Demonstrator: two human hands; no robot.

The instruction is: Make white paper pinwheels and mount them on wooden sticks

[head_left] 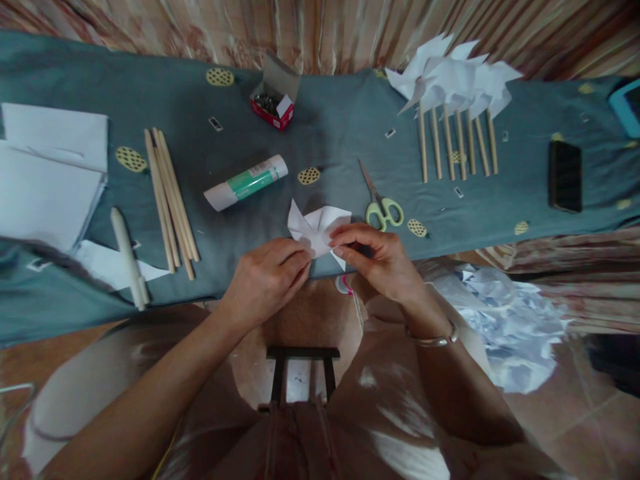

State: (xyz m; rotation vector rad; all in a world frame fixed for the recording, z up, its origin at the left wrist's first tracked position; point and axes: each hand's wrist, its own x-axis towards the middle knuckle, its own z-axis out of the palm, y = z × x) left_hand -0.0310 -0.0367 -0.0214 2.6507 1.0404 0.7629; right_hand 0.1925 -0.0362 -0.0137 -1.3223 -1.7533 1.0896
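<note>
A folded white paper pinwheel (323,223) is held over the table's front edge, its blades standing up. My left hand (273,275) pinches its left lower side, the fingertips pressed together. On the other side my right hand (377,257) grips the paper between thumb and forefinger, near the middle. Just behind my right hand lie scissors (383,207) with light green handles, blades slightly apart. A white and green glue stick (247,182) rests on its side beyond my left hand.
Wooden sticks (170,200) and a white pen-like tool (127,253) lie left, beside stacked paper (47,180). A red box (274,107) of small metal pieces stands open at the back. Finished pinwheels on sticks (457,87), a phone (565,175) and a bag of paper scraps (515,327) are right.
</note>
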